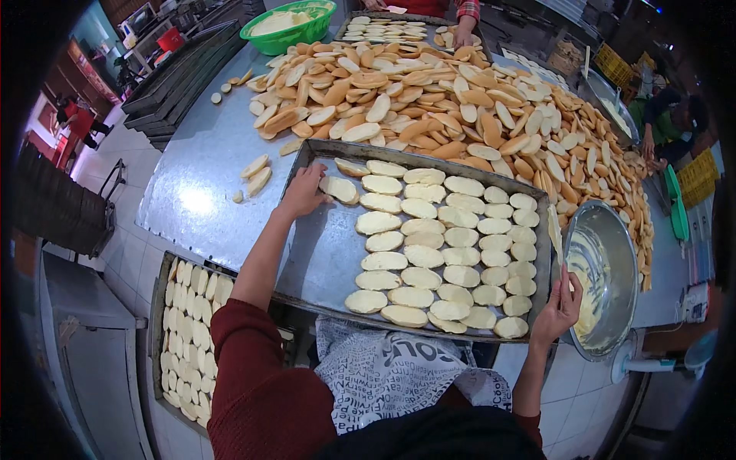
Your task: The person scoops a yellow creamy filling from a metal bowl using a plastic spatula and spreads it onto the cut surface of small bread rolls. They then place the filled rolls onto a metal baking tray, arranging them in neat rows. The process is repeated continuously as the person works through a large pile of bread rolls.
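My left hand [305, 191] is at the left wall of a metal baking tray [325, 276], thumb and fingers apart. The near end of a coated bread slice [340, 190] lies by its fingertips; whether they touch is hard to see. Rows of oval bread slices [422, 256], coated in pale cream spread, fill the middle and right of the tray. My right hand [560, 306] grips a spreading spatula [555, 233] smeared with cream, upright beside the tray's right wall. Next to it, a steel bowl [625, 276] has cream on its inner side.
A large heap of cut bread [437, 109] lies behind the tray. A green basin [287, 26] of cream stands at the far left. Across the table, a person's hand [463, 35] works at another tray [422, 18]. A filled tray [190, 339] sits low at my left.
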`<state>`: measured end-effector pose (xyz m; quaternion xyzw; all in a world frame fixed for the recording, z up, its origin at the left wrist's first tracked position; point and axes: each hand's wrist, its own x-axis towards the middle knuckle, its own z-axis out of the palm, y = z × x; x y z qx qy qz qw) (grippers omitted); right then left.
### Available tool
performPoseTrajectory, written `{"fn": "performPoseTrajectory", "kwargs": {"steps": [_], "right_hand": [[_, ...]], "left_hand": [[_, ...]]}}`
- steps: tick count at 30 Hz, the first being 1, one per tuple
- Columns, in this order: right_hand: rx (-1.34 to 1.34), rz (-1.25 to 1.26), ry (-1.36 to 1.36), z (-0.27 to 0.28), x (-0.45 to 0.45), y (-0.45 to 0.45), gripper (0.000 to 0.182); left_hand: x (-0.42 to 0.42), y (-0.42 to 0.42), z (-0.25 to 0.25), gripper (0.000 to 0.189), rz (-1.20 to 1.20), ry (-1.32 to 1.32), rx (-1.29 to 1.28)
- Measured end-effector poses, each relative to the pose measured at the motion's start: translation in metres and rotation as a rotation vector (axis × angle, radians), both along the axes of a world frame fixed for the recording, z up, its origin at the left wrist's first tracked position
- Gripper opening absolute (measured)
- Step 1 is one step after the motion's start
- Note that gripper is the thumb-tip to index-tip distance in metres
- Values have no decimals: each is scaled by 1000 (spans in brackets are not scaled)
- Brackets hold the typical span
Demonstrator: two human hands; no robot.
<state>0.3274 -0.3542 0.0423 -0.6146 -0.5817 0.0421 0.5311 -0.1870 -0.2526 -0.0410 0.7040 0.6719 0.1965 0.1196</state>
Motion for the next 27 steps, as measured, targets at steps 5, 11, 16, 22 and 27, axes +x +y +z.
{"fn": "performPoseTrajectory", "kwargs": {"steps": [5,11,16,22,27], "right_hand": [[-11,0,-4,3,-4,1,31],[-4,7,-13,3,-5,0,32],[-15,-9,-10,-2,-1,0,32],[4,-14,-44,-4,0,0,32],[-1,-16,-34,-7,2,-2,31]], "left_hand": [[5,-2,9,59,12,87,-3],[11,5,6,56,96,123,65],[17,7,5,61,76,203,175],[24,8,11,35,-77,327,330],[23,4,8,23,-85,380,349]]}}
